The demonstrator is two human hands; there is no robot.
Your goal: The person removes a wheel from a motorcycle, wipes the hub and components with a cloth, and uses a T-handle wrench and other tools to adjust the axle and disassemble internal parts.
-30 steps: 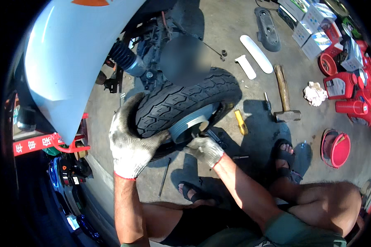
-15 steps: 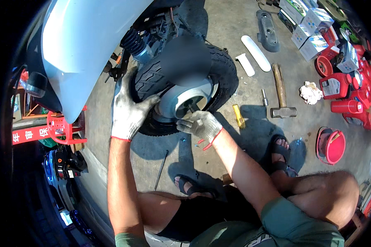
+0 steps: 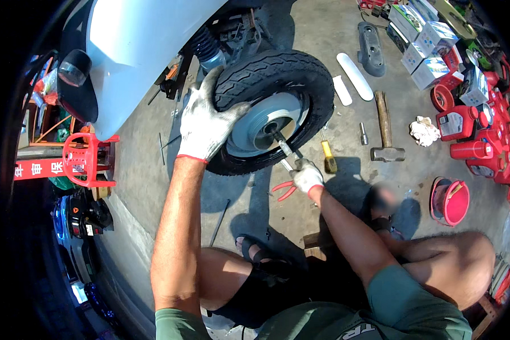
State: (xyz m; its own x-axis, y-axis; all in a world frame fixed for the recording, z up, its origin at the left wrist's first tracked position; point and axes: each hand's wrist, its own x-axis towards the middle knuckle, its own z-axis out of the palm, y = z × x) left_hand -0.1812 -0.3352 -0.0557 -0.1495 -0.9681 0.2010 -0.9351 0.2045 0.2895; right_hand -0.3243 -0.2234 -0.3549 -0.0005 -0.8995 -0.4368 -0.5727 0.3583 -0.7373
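Observation:
My left hand [image 3: 207,119], in a white knit glove with red cuff, grips the upper left side of a black tire [image 3: 300,73] on a silver-grey wheel [image 3: 238,136] held at an angle. My right hand [image 3: 307,174], also gloved, is closed on a metal bar tool [image 3: 284,144] whose far end sits at the wheel's hub. Red-handled pliers [image 3: 282,191] lie just below it, partly hidden. Right of the tire lies a yellow-handled screwdriver [image 3: 328,156].
Above stands a scooter with white bodywork [image 3: 133,51]. Right lie a hammer [image 3: 387,154], socket [image 3: 363,134], white pieces [image 3: 354,76], red containers [image 3: 456,123] and pink bucket [image 3: 456,204]. A red plastic chair [image 3: 90,161] stands left, a loose rod [image 3: 221,221] near my feet.
The wheel has turned to show more of its hub face and shifted up slightly. My left hand moved up with it. My right hand moved right, now holding the bar pointed into the hub.

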